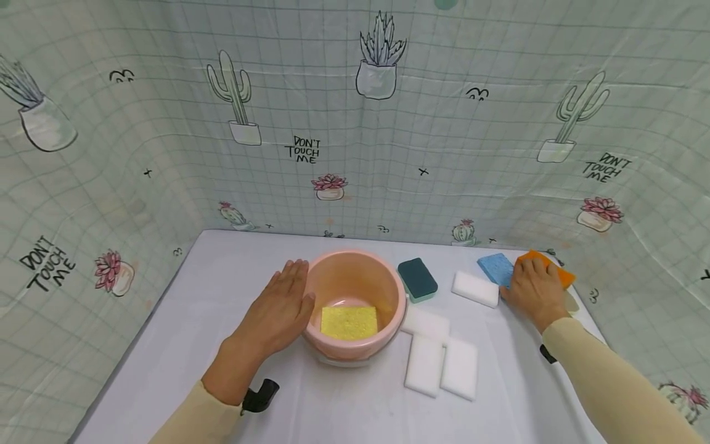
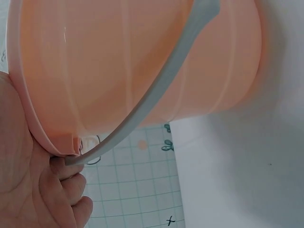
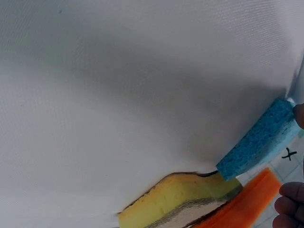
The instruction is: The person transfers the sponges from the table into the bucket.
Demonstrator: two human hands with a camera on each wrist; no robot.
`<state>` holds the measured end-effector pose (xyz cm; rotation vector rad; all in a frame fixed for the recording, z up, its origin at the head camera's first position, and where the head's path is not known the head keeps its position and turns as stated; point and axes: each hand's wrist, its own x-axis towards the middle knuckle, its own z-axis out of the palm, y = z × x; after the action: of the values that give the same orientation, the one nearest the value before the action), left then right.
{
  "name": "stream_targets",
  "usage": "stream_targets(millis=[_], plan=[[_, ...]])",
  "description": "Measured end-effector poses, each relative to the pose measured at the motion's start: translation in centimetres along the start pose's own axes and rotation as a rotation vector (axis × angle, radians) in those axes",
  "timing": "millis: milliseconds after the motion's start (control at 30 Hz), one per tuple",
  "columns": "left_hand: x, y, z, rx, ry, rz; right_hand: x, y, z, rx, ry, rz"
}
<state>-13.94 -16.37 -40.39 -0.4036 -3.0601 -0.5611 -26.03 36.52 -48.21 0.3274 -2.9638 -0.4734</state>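
My left hand (image 1: 280, 305) rests against the left side of a pink bucket (image 1: 385, 271), fingers extended at its rim. In the left wrist view, the fingers touch the rim beside the grey handle (image 2: 152, 90). A yellow sponge (image 1: 348, 324) lies inside the bucket. On the far right, my right hand (image 1: 535, 290) reaches over an orange sponge or cloth (image 1: 566, 277), partly hiding it. Its thumb is by a blue sponge (image 1: 495, 269). In the right wrist view, a gap shows between thumb and fingers. A wavy yellow-and-grey piece (image 3: 175, 199) lies beside the orange one.
Right of the bucket lies a dark green scouring sponge (image 1: 418, 279). A white sponge block (image 1: 475, 288) is near the blue sponge, and several more white blocks (image 1: 424, 365) lie in front. A printed cactus curtain (image 1: 355, 123) surrounds the white table (image 1: 344, 407).
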Motion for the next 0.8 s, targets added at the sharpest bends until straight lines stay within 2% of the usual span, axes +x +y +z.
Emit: stream_targets(millis=[333, 533, 800], plan=[[0.1, 0.0, 0.1, 0.002, -0.016, -0.024, 0.3, 0.0, 0.9, -0.045, -0.043, -0.032], [0.1, 0.0, 0.2, -0.003, -0.014, -0.011, 0.2, 0.8, 1.5, -0.008, -0.037, -0.037], [0.2, -0.3, 0.1, -0.010, 0.007, 0.009, 0.8, 1.3, 1.6, -0.003, -0.124, -0.038]])
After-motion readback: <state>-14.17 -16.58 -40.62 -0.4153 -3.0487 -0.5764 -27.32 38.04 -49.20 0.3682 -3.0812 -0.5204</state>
